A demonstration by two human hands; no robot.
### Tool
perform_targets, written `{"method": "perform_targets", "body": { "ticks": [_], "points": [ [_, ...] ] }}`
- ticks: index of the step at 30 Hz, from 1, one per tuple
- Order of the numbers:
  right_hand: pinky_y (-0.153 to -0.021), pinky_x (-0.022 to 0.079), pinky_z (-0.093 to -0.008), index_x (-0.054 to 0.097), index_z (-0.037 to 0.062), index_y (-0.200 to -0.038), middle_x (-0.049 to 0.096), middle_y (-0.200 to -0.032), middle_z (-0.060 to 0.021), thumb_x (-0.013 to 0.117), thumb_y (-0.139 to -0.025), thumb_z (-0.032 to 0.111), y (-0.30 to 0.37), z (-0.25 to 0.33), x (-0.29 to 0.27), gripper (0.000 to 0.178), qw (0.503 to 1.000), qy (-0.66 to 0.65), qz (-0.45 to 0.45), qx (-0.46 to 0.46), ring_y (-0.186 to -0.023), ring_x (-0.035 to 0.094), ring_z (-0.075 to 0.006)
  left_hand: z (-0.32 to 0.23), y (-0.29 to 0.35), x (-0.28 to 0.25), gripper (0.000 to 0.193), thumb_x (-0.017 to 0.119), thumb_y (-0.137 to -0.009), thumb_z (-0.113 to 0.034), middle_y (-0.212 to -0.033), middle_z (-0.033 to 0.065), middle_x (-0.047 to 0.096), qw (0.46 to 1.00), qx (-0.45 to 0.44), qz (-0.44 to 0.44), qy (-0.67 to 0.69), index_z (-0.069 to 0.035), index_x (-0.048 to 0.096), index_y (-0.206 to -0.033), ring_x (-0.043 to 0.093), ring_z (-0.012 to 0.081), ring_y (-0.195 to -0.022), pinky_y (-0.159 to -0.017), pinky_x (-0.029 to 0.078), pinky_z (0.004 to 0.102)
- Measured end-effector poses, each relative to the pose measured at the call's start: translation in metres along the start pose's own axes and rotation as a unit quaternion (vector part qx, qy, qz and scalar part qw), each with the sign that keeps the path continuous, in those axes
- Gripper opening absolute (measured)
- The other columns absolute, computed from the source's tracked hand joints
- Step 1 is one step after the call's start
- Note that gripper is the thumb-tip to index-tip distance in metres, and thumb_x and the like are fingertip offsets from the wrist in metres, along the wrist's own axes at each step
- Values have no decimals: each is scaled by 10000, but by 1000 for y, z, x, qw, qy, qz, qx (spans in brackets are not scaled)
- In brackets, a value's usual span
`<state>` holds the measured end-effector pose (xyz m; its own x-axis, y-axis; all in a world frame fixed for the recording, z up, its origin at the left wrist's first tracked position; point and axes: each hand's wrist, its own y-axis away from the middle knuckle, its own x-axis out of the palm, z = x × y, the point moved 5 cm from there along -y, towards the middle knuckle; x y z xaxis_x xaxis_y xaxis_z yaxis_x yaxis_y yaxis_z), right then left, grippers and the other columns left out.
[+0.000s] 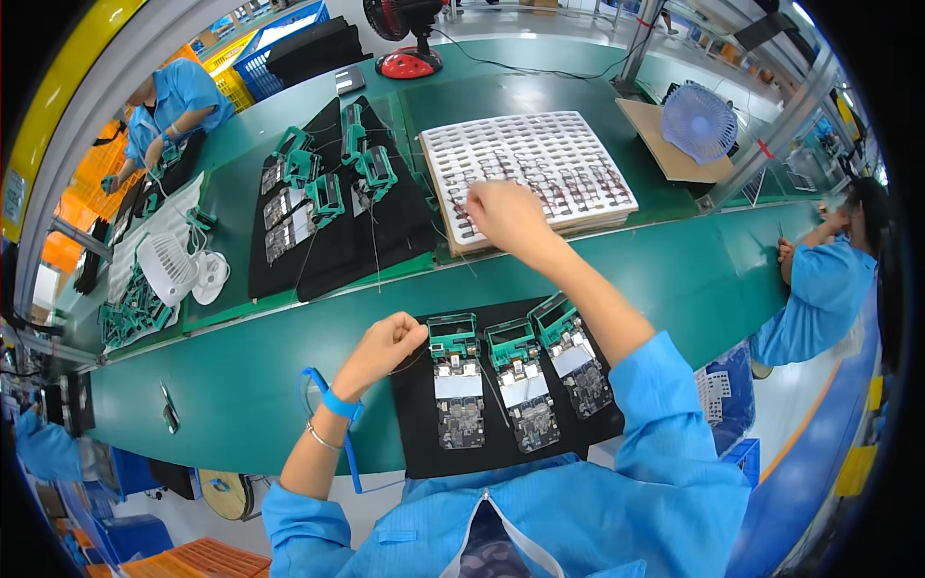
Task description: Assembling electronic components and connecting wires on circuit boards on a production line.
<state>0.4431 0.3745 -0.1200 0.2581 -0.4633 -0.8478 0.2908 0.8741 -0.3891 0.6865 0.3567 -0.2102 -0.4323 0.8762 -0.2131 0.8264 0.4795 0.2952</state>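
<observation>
My left hand (383, 349) is closed in a pinch beside the leftmost board, and a thin dark wire shows at its fingertips. A blue wrist strap (343, 406) with a coiled cord is round that wrist. My right hand (509, 220) reaches over the white tray (602, 159), fingers curled down at its small dark parts; what they grip is hidden. Three circuit boards with green plastic frames, the left (460, 385), the middle (523, 385) and the right (575, 358), lie on a black mat (419, 424) before me.
Several more framed boards (289, 207) lie on a black cloth at the back left. A white fan (169, 268) stands beside a pile of green frames (135, 313). Tweezers (170, 408) lie at left. A red-based fan (409, 63) and purple basket (699, 122) stand behind. Co-workers sit on both sides.
</observation>
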Motion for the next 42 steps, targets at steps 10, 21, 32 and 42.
{"method": "perform_targets", "body": {
  "ticks": [10, 21, 32, 42],
  "points": [
    [-606, 514, -411, 706, 41, -730, 675, -708, -162, 572, -763, 168, -52, -5, 19, 188, 997, 64, 21, 40, -713, 674, -317, -28, 10, -13, 203, 596, -923, -206, -671, -40, 526, 990, 55, -127, 16, -20, 577, -845, 454, 27, -617, -540, 368, 195],
    [-520, 408, -324, 623, 2, -781, 604, -662, -73, 553, -897, 203, 121, 12, -18, 243, 912, -397, 81, 69, -550, 535, -175, -78, -32, 43, 167, 587, -916, -170, -745, 9, 612, 988, 93, -67, 102, -10, 615, -877, 543, 73, -652, -578, 442, 214],
    [-550, 489, -449, 653, 85, -815, 626, -626, -135, 571, -868, 231, 206, 18, -14, 176, 966, -193, 167, 48, -598, 624, -340, -75, -5, 96, 101, 646, -798, -74, -712, 164, 641, 941, 191, -55, -275, 12, 594, -794, 629, 333, -649, -576, 486, 381],
    [-562, 488, -426, 651, 59, -783, 637, -662, -123, 583, -837, 164, 206, 18, -18, 136, 970, -162, 172, 46, -616, 626, -320, -78, -1, 99, 153, 682, -792, -124, -838, 115, 560, 910, 196, -78, -357, -47, 557, -834, 563, 311, -845, -710, 454, 411]
  ]
}}
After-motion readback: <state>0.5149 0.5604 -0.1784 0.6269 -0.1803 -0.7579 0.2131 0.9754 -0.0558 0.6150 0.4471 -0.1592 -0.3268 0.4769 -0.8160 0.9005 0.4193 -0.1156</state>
